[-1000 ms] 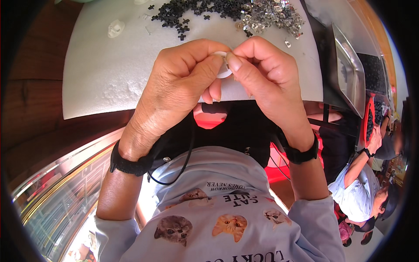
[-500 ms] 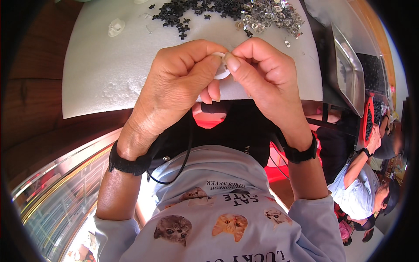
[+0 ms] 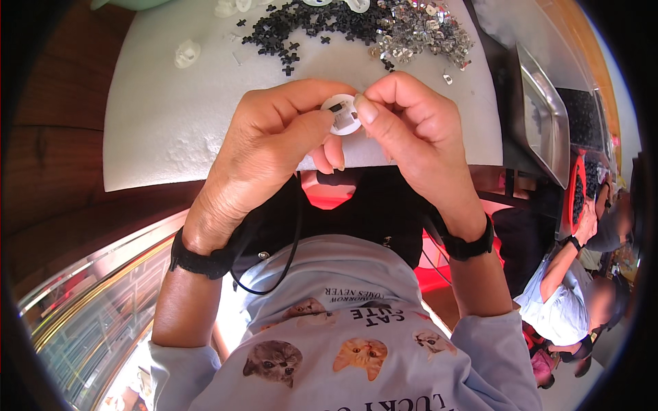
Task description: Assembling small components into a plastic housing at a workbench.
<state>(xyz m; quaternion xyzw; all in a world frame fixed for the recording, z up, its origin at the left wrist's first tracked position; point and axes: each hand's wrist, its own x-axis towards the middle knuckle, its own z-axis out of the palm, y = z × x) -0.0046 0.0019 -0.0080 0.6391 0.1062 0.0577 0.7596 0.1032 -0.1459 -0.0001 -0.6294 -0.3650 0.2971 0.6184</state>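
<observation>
My left hand and my right hand meet over the near edge of a white foam board. Between their fingertips they pinch a small round white plastic disc with a dark slot in its face. My left thumb and fingers grip its left side. My right thumb presses on its right edge. Both wrists wear black bands.
At the board's far edge lie a heap of small black cross-shaped pieces, a pile of shiny metal clips and a loose white plastic part. A metal tray stands at the right. Another person in a light shirt sits lower right.
The disc has turned between my fingers, so that its slotted face shows more. Both hands stay in the same place.
</observation>
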